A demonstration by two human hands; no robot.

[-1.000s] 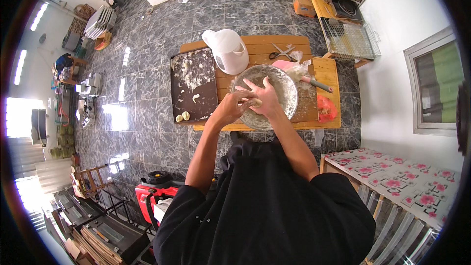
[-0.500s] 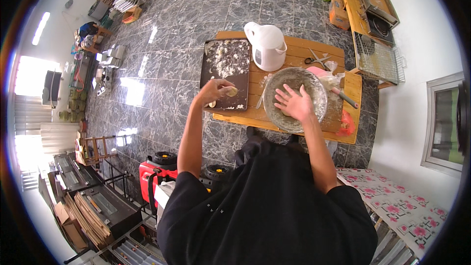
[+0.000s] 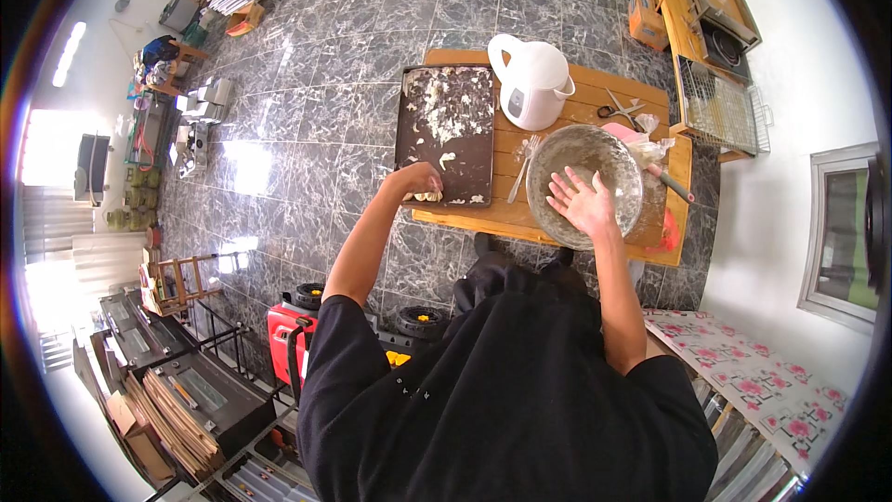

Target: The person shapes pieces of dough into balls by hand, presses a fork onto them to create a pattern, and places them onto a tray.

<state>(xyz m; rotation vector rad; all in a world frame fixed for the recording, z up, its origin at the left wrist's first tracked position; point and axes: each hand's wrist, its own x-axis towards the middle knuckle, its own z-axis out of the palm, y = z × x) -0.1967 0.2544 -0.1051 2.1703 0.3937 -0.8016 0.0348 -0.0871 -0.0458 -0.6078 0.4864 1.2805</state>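
My left hand (image 3: 418,178) is lowered over the near left corner of a dark baking tray (image 3: 469,167), its fingers bent down and closed around a pale piece of dough (image 3: 429,196). The fingertips partly hide that dough against the tray. White flour and scraps are scattered over the tray's far half. Palm up, with fingers spread and nothing in it, my right hand (image 3: 585,204) hovers above a large metal bowl (image 3: 628,191) coated with flour residue. A fork (image 3: 523,169) lies between tray and bowl.
A white electric kettle (image 3: 534,84) stands behind the bowl on the wooden table (image 3: 595,84). Scissors (image 3: 621,112), a plastic bag (image 3: 652,151) and a dark-handled tool (image 3: 676,187) lie to the right. A red machine (image 3: 283,339) stands on the floor at my left.
My left hand has brought the dough piece down to the tray's near left corner. My right hand stays open over the bowl. The whole view has shifted slightly, moving the table rightward.
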